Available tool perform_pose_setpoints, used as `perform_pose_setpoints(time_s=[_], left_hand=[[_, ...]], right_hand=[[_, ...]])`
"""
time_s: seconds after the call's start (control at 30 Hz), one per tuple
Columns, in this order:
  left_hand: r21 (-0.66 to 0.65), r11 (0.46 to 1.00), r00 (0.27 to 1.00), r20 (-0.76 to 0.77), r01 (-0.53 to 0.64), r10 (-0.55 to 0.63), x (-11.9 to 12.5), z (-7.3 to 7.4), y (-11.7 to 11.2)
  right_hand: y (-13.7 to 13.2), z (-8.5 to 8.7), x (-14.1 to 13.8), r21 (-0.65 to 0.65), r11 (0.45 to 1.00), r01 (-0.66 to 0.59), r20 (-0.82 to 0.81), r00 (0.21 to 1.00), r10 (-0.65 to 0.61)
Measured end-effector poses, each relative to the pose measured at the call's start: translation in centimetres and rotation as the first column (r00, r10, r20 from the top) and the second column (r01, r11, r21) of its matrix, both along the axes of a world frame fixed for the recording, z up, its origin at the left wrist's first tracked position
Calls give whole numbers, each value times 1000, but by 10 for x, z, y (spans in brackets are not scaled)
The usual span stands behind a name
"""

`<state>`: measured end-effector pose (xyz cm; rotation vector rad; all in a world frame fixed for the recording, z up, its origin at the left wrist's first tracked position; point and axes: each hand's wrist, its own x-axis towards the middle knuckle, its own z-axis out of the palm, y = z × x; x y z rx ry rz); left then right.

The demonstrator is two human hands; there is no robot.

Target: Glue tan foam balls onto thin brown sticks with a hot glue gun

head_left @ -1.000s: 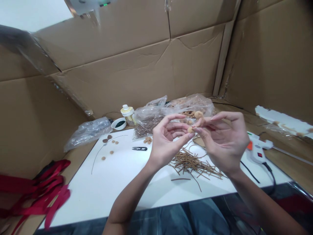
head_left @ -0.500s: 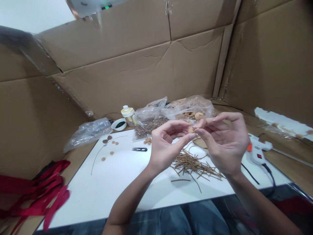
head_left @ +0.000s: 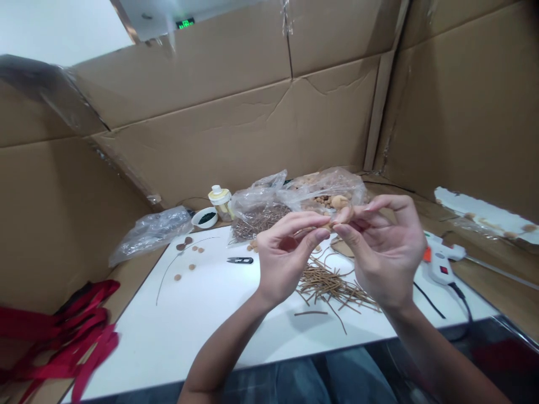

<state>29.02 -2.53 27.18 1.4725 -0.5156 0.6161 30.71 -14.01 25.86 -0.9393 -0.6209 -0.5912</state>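
Observation:
Both hands meet in the air above the brown sticks. My left hand pinches a small tan piece between thumb and forefinger, mostly covered by the fingertips. Touching the same spot, the thumb and fingers of my right hand are closed on the tan piece. A round tan ball shows just above the right fingertips; whether it is joined to the piece I cannot tell. Below lies a loose heap of thin brown sticks. Black thread snips rest left of my left hand.
Clear bags of brown stems and tan balls stand at the back. Near them are a white bowl and a jar. A glue gun lies right, red ribbon left, several tan discs on the white board.
My fingertips have closed further over the tan piece, which showed more plainly between them before. Both hands stay together, and the view has tilted slightly.

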Motion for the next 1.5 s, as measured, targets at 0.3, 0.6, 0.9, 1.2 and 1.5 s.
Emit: perform_pose_setpoints(time_s=[0.3, 0.6, 0.9, 1.2, 1.5], left_hand=[[1, 1000, 999, 33, -8, 8, -4, 2, -1], [76, 997, 1000, 17, 4, -6, -9, 6, 2], [102, 988, 979, 177, -120, 101, -5, -1, 1], [366, 894, 920, 376, -259, 113, -11, -4, 9], [377, 904, 935, 347, -204, 66, -6, -10, 8]], right_hand=[[1, 1, -4, 49, 997, -67, -38, 997, 69], [-1, 3, -4, 38, 998, -45, -27, 999, 46], [-4, 1, -7, 13, 996, -93, -45, 995, 93], [-17, 0, 1, 43, 906, -420, -331, 850, 410], [-27, 2, 9, 181, 826, -535, -525, 657, 541]])
